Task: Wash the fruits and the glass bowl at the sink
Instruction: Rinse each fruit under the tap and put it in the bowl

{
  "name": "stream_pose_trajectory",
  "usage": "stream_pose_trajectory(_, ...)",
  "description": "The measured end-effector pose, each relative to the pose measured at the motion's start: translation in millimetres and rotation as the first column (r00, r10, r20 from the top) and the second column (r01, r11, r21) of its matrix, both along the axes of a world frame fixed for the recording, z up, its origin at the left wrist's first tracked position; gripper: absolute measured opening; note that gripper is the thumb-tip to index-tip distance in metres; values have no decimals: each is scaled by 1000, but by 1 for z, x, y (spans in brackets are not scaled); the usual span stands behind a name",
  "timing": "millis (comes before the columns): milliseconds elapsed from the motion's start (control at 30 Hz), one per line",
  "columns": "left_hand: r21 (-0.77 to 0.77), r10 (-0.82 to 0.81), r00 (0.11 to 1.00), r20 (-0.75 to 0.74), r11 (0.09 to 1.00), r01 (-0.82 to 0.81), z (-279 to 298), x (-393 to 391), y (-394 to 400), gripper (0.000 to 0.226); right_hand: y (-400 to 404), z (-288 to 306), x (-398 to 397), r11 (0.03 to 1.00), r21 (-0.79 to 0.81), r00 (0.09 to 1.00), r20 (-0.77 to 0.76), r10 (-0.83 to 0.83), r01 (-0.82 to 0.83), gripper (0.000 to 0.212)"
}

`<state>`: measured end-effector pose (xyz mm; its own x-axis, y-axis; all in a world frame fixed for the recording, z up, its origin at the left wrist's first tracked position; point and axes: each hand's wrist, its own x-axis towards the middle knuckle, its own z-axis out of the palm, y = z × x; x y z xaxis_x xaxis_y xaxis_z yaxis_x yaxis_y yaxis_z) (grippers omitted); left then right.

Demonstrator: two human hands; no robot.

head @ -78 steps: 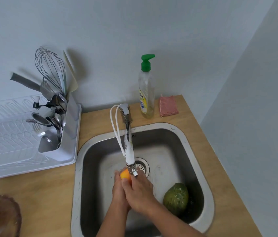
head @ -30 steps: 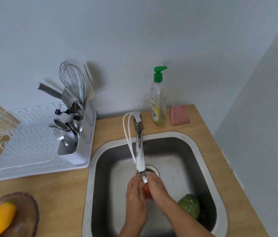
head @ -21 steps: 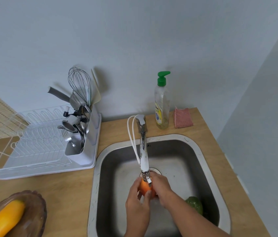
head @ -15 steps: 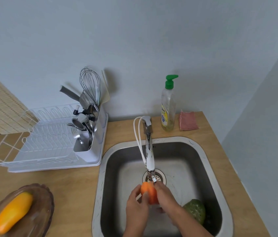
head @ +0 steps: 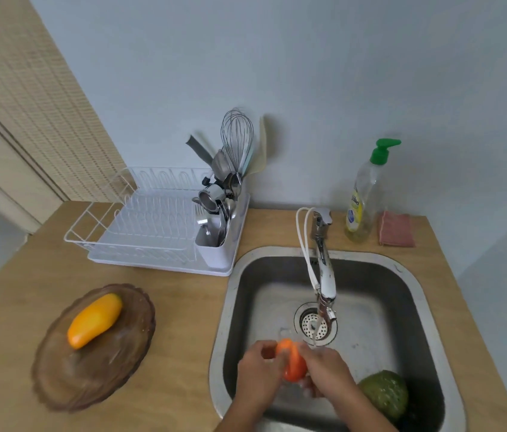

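Observation:
Inside the steel sink [head: 417, 285], both my hands hold an orange fruit [head: 292, 363] just left of the water stream from the tap [head: 324, 275]. My left hand [head: 258, 369] cups its left side and my right hand [head: 327, 372] wraps its right side. A green, bumpy fruit [head: 384, 394] lies in the sink's near right corner. On the counter to the left sits a brownish glass bowl [head: 90, 375] with a yellow-orange fruit [head: 95, 319] lying in it.
A white dish rack [head: 152, 232] with a utensil holder [head: 221, 241] full of cutlery and a whisk stands behind the bowl. A soap bottle [head: 363, 201] with a green pump and a pink sponge [head: 397, 229] sit behind the sink. A wall rises on the right.
My hands with the orange fruit have shifted slightly left, out from under the spout. The view has swung left, bringing the whole bowl into sight.

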<state>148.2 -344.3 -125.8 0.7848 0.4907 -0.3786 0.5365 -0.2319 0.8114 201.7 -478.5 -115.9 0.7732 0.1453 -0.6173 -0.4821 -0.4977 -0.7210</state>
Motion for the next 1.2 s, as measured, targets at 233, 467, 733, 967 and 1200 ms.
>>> stream_pose_trajectory(233,27,-5,992,127,1000,2,12,-7,16,35,18,-5,-5,984,174,987,151,-59,32,23)
stream_pose_trajectory(467,117,124,952,281,980,-163,69,-52,102,52,110,60,-13,907,304,921,344,181,-292,43)
stream_pose_trajectory(733,460,395,906,153,783,-419,87,-148,239,53,293,73,-61,746,137,721,414,555,-652,46)
stream_pose_trajectory(967,590,520,854,-21,696,-410,66,-172,269,50,351,48,-93,689,50,664,328,672,-723,46)
stream_pose_trajectory(1200,603,505,862,-34,699,-385,62,-169,272,62,343,51,-90,699,146,709,260,656,-700,47)
